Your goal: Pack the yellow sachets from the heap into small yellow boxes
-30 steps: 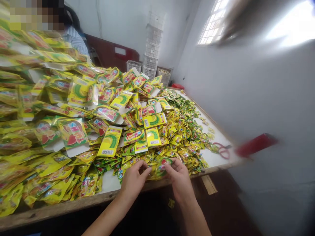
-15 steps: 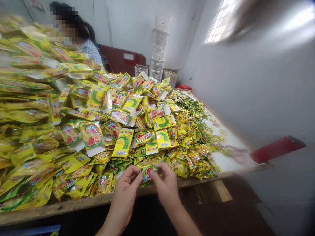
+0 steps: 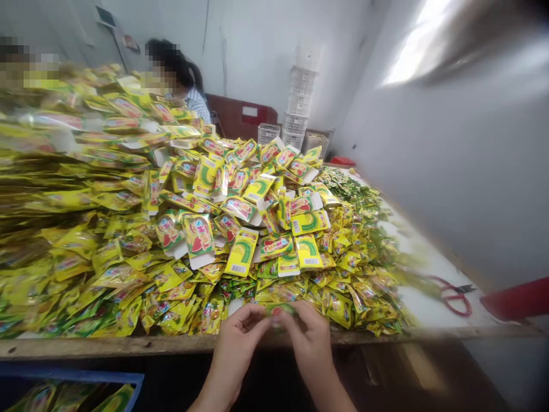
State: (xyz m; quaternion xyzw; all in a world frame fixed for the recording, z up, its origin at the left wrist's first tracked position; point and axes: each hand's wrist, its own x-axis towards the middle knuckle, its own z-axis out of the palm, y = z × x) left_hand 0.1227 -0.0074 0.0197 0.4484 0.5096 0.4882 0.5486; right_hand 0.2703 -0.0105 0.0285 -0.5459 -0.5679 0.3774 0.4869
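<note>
My left hand (image 3: 241, 337) and my right hand (image 3: 309, 335) meet at the table's front edge. Between their thumbs and fingers they hold a small green candy pack (image 3: 278, 311) with a red watermelon print. Blur and my fingers hide whether it is a box or a bag. Just beyond the hands, yellow and green candy boxes (image 3: 241, 252) lie heaped, several with white flaps sticking out. Under and around them spread shiny yellow candy packets (image 3: 171, 315).
Red-handled scissors (image 3: 457, 300) lie on the white tabletop (image 3: 429, 257) at right, near a red cylinder (image 3: 514, 300). A blue-rimmed crate (image 3: 139, 380) of packets stands below left. A person (image 3: 195, 103) sits behind the heap. Stacked white crates (image 3: 298, 106) stand at the back wall.
The view has swung left, so the heap and my hands appear farther right. More of the blue-rimmed crate shows. Both hands still hold the candy pack, now tilted flatter to view.
</note>
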